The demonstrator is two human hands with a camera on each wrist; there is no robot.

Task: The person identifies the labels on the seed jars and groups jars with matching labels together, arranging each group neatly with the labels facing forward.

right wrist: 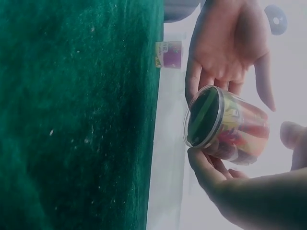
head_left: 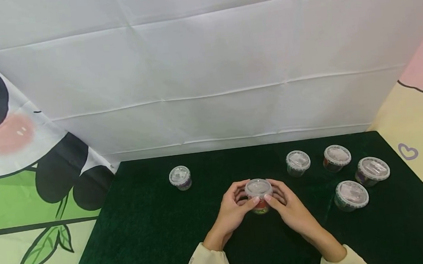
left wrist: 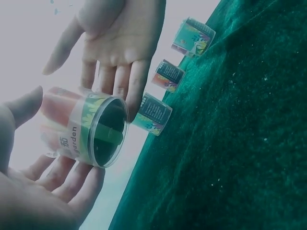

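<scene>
Between my two hands is a small clear plastic cup [head_left: 259, 187] with a lid and a red label. The fingers of my left hand [head_left: 228, 213] curl round its left side, and my right hand [head_left: 295, 212] grips the right side, both thumbs on the near side. Clear of the green cloth, the cup [left wrist: 67, 122] shows part of the printed word "garden" in the left wrist view. Its dark green underside [right wrist: 204, 117] faces the cloth in the right wrist view.
Alone at the back left stands a lidded cup with a purple label [head_left: 180, 178]. Several similar cups are grouped at right, among them a near one [head_left: 351, 195] and a far one [head_left: 298, 162]. Behind the green-covered table [head_left: 149, 236] hangs a white cloth [head_left: 207, 74].
</scene>
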